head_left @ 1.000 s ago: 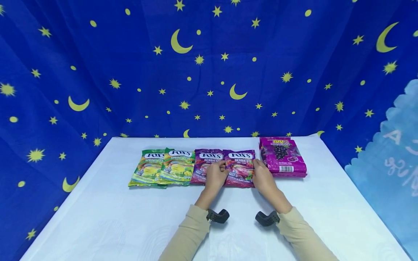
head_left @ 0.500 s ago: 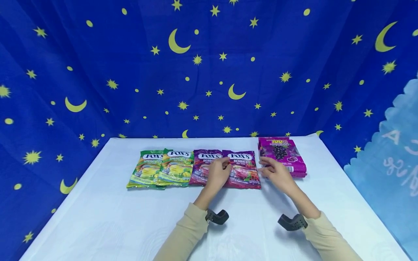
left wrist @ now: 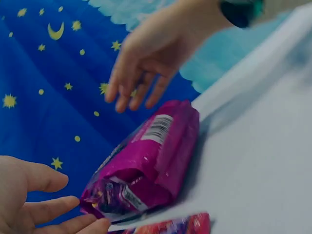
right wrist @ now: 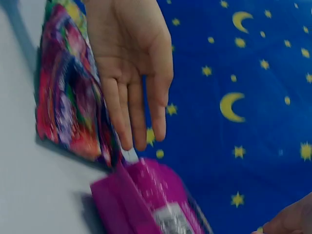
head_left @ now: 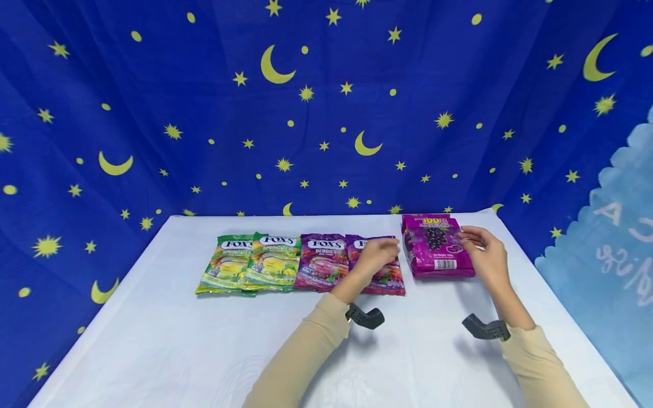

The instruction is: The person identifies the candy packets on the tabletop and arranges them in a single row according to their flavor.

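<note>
Over the right-hand purple FOX'S Berries candy bag (head_left: 390,277) is my left hand (head_left: 374,258), covering part of its print. Its fingers are extended and grip nothing; in the left wrist view they spread beside the magenta grape candy bag (left wrist: 146,170). My right hand (head_left: 487,258) hovers at the right side of that magenta bag (head_left: 425,263), thumb and fingers apart. From the left wrist view, the right hand's fingers (left wrist: 124,90) hang above the bag without gripping it. A further magenta edge shows behind the bag's top. Only a bit of the right hand (right wrist: 295,214) enters the right wrist view.
Further left lie another purple FOX'S Berries bag (head_left: 321,269) and two overlapping green FOX'S Spring Tea bags, the nearer-to-centre one (head_left: 272,263) over the outer one (head_left: 219,272). A white cloth covers the table (head_left: 204,351). A blue star-patterned curtain (head_left: 214,102) hangs behind.
My right hand let go of the right-hand Berries bag and moved right to the magenta bag's far side. My left hand shifted right, from between the Berries bags to over the right-hand one.
</note>
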### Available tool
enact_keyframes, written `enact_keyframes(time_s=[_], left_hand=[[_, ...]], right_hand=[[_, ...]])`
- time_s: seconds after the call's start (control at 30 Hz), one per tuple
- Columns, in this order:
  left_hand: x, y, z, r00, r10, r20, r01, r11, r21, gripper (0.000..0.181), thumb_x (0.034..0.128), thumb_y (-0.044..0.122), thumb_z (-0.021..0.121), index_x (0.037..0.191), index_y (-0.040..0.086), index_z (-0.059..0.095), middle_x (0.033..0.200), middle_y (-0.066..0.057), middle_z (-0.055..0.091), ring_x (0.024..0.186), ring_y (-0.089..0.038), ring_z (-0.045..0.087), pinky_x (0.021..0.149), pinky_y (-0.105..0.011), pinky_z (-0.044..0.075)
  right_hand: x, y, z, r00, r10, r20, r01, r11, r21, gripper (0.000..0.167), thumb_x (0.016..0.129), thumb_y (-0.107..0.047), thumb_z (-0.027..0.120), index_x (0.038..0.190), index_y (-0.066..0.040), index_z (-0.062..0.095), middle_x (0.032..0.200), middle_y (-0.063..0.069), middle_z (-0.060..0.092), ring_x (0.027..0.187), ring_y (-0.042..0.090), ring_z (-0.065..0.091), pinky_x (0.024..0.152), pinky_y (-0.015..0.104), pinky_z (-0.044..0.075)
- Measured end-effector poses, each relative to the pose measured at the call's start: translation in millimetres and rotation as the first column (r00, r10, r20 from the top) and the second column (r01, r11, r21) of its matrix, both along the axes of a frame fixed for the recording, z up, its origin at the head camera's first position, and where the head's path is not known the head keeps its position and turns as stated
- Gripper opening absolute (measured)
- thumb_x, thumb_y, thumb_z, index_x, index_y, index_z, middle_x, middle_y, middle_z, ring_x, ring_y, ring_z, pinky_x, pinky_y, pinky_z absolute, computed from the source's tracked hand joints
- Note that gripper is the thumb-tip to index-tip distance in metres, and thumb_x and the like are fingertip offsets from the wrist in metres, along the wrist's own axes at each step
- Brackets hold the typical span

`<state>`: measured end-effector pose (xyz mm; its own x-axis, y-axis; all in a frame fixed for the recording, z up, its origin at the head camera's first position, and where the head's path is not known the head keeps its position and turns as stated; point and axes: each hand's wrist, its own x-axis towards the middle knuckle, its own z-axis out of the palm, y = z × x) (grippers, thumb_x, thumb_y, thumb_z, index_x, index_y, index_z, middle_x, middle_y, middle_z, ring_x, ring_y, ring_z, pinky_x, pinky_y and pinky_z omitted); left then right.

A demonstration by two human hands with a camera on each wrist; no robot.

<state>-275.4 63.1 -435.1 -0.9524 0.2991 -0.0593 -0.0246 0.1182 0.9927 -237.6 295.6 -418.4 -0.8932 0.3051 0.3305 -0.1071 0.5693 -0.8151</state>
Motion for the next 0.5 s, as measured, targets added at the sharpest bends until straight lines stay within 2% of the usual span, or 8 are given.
enact_keyframes(time_s=[0.1, 0.17, 0.23, 0.27, 0.33, 0.43, 0.5], left_hand=[[-6.7, 9.7, 1.2, 0.994, 0.014, 0.108, -0.025, 0.994, 0.104, 0.038, 0.094, 0.008, 0.058, 0.13, -0.006, 0.056, 0.126, -0.017, 0.06, 0.116, -0.031, 0.058, 0.093, -0.032, 0.05], [-9.5, 15.9, 0.5, 0.989, 0.029, 0.147, -0.046, 0.992, 0.115, 0.04, 0.0937, 0.008, 0.058, 0.131, -0.006, 0.055, 0.127, -0.018, 0.059, 0.118, -0.034, 0.056, 0.094, -0.036, 0.05], [-11.0, 21.7, -0.8, 0.984, 0.047, 0.172, -0.064, 0.993, 0.094, 0.04, 0.0939, 0.01, 0.059, 0.132, -0.004, 0.055, 0.125, -0.018, 0.059, 0.116, -0.035, 0.056, 0.094, -0.038, 0.05], [-11.9, 24.6, -1.7, 0.983, 0.051, 0.177, -0.068, 0.994, 0.09, 0.041, 0.0939, 0.01, 0.059, 0.132, -0.004, 0.055, 0.123, -0.018, 0.06, 0.115, -0.035, 0.057, 0.094, -0.039, 0.05], [-13.0, 29.7, -3.3, 0.98, 0.063, 0.188, -0.08, 0.994, 0.081, 0.04, 0.0938, 0.011, 0.059, 0.131, -0.005, 0.055, 0.12, -0.016, 0.061, 0.111, -0.034, 0.058, 0.093, -0.04, 0.05], [-13.1, 37.0, -4.1, 0.977, 0.073, 0.201, -0.09, 0.993, 0.076, 0.041, 0.0945, 0.011, 0.058, 0.132, -0.006, 0.054, 0.122, -0.017, 0.06, 0.112, -0.033, 0.056, 0.094, -0.041, 0.049], [-12.2, 39.7, -3.5, 0.977, 0.075, 0.199, -0.088, 0.995, 0.056, 0.041, 0.0955, 0.012, 0.057, 0.133, -0.004, 0.054, 0.126, -0.015, 0.058, 0.116, -0.032, 0.054, 0.095, -0.041, 0.049]], right_hand=[[-6.7, 7.9, -5.3, 0.998, -0.056, 0.019, 0.056, 0.998, -0.031, 0.031, 0.093, -0.01, 0.06, 0.121, 0.003, 0.062, 0.111, 0.019, 0.066, 0.097, 0.021, 0.059, 0.076, 0.017, 0.042], [-10.6, 13.2, -9.1, 0.997, -0.055, 0.058, 0.057, 0.997, -0.043, 0.035, 0.093, -0.015, 0.062, 0.123, 0.003, 0.06, 0.116, 0.021, 0.064, 0.102, 0.026, 0.06, 0.083, 0.024, 0.046], [-14.0, 18.5, -11.8, 0.991, -0.02, 0.133, 0.026, 0.999, -0.043, 0.046, 0.094, -0.02, 0.062, 0.131, 0.005, 0.052, 0.124, 0.027, 0.057, 0.111, 0.036, 0.056, 0.091, 0.037, 0.046], [-16.0, 20.2, -13.4, 0.983, -0.023, 0.183, 0.029, 0.999, -0.034, 0.053, 0.094, -0.025, 0.062, 0.135, 0.005, 0.048, 0.128, 0.027, 0.055, 0.113, 0.037, 0.054, 0.09, 0.042, 0.047], [-19.4, 24.3, -15.4, 0.961, 0.029, 0.275, -0.019, 0.999, -0.037, 0.066, 0.095, -0.03, 0.059, 0.143, 0.006, 0.034, 0.135, 0.033, 0.044, 0.121, 0.045, 0.046, 0.097, 0.054, 0.041], [-22.6, 29.7, -18.8, 0.915, 0.073, 0.396, -0.06, 0.997, -0.045, 0.082, 0.094, -0.038, 0.058, 0.149, 0.008, 0.017, 0.14, 0.037, 0.034, 0.127, 0.049, 0.037, 0.101, 0.057, 0.037], [-24.8, 34.3, -20.9, 0.885, 0.121, 0.449, -0.088, 0.992, -0.094, 0.088, 0.094, -0.04, 0.057, 0.149, 0.01, 0.01, 0.142, 0.039, 0.029, 0.129, 0.05, 0.034, 0.105, 0.057, 0.033]])
